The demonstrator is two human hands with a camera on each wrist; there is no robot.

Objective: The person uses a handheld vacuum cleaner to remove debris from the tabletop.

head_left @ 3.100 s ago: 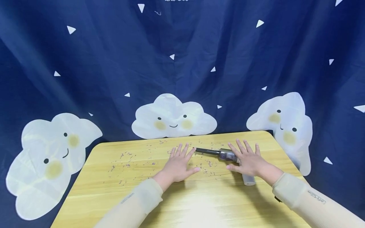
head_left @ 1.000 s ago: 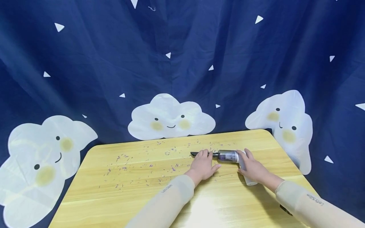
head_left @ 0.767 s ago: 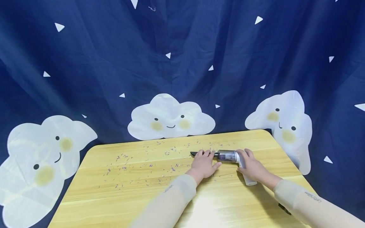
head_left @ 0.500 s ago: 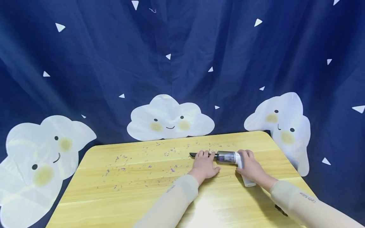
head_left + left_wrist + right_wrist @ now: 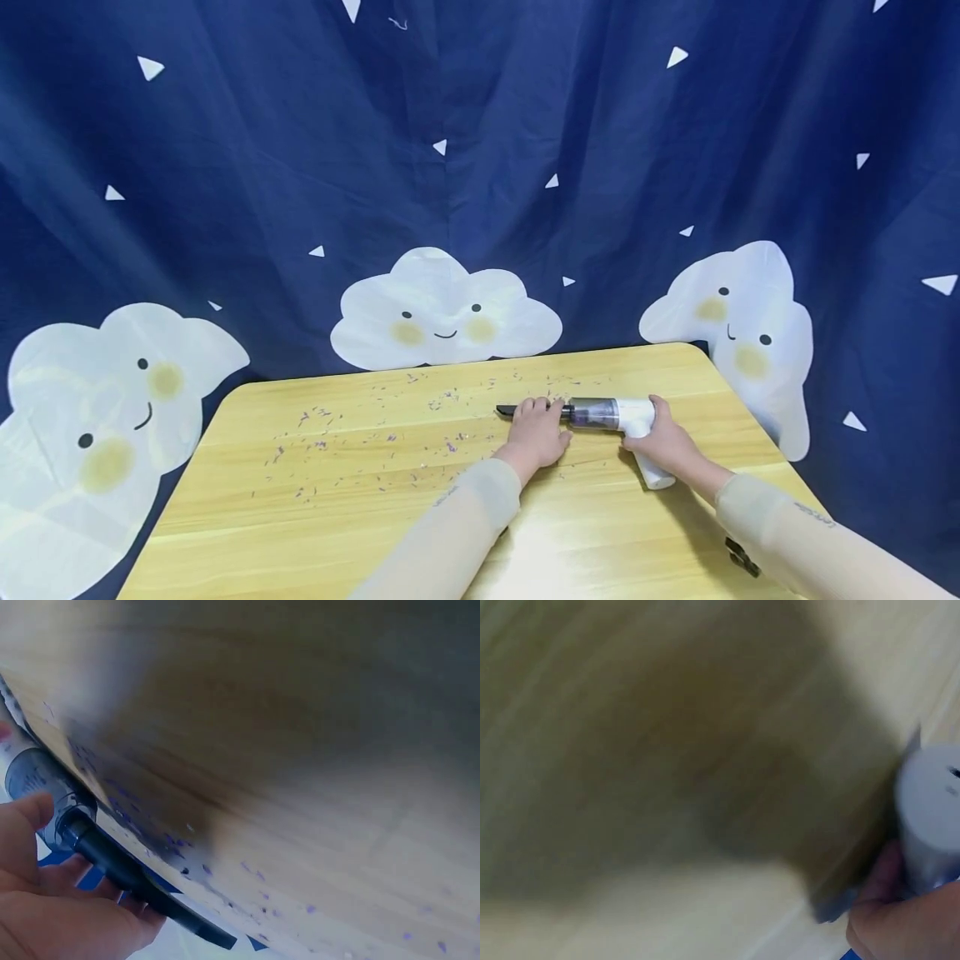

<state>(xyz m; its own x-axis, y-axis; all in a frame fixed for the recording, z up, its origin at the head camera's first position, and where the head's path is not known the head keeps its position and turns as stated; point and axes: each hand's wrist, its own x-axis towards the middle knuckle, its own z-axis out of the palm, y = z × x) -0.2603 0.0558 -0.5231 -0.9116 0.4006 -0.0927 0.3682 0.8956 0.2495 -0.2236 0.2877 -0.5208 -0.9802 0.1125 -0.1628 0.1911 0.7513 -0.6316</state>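
Observation:
A handheld vacuum cleaner (image 5: 636, 414) with a white body, a clear dust cup (image 5: 594, 413) and a black crevice nozzle (image 5: 506, 410) lies across the right half of the table, nozzle pointing left. My left hand (image 5: 536, 435) holds the nozzle; in the left wrist view its fingers pass behind the black tube (image 5: 112, 859) and the thumb lies by the cup. My right hand (image 5: 669, 442) grips the white handle (image 5: 652, 472), whose round end (image 5: 934, 799) shows in the right wrist view. Purple bits are visible inside the cup.
Small purple shreds (image 5: 452, 447) are scattered over the wooden table (image 5: 225, 508), mostly left of and behind the vacuum. A dark blue curtain (image 5: 450, 200) with cloud prints hangs right behind the table's far edge.
Both hands were spread over the table and vacuum; the left has come to the nozzle and closed on it. The right has taken the handle and lately shifted, baring more of the white body.

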